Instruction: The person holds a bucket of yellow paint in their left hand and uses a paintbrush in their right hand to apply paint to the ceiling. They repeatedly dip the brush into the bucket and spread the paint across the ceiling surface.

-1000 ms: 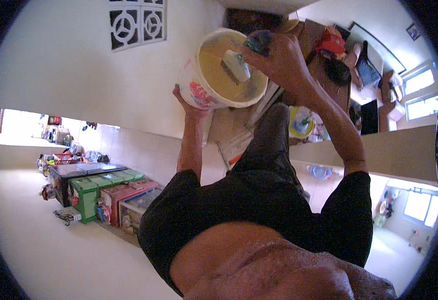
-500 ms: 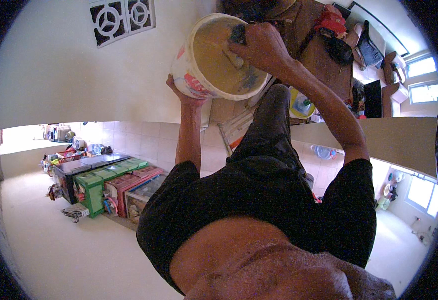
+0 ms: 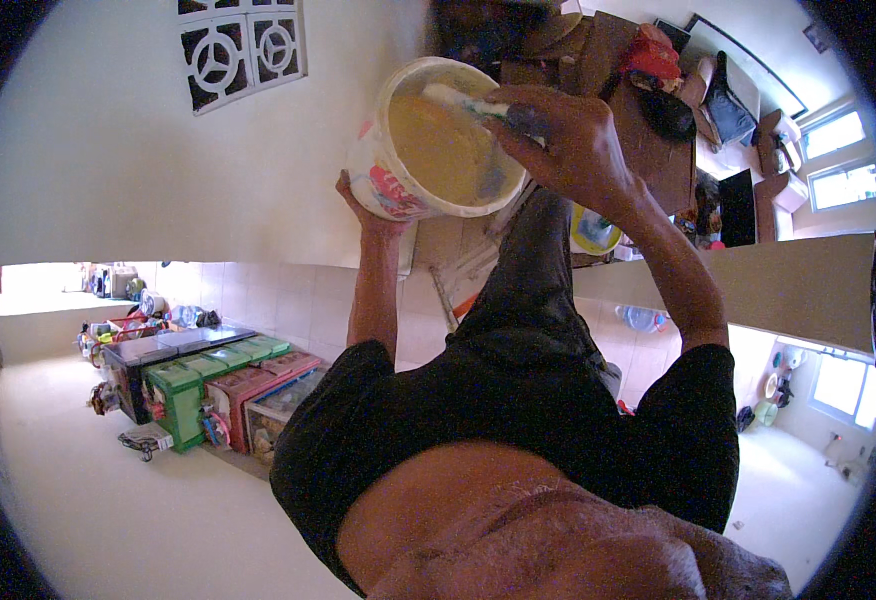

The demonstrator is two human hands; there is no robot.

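A white bucket (image 3: 373, 190) with red-pink print is tilted, its mouth facing me. Inside lies a tan, thick-looking material (image 3: 433, 150), with blue-grey smears near the right wall. My left hand (image 3: 376, 215) supports the bucket at its lower left, thumb up along the side and the other fingers hidden beneath. Over the bucket's right rim, my right hand (image 3: 568, 135) is closed around a short tool (image 3: 453, 97) with a whitish end and blue-green marks. That end points left across the upper part of the opening; the tool's exact kind is unclear.
Beyond the bucket is a pale wall with a vent block (image 3: 243, 50). A yellow-rimmed container (image 3: 595, 232) sits right of my leg, and an orange-and-grey frame (image 3: 450, 298) below the bucket. Green storage bins (image 3: 183, 390) stand at left, brown furniture (image 3: 648, 130) at far right.
My right hand has swung slightly right and down, and the tool's pale end has turned from pointing down into the bucket to pointing left. The bucket sits a little lower in view.
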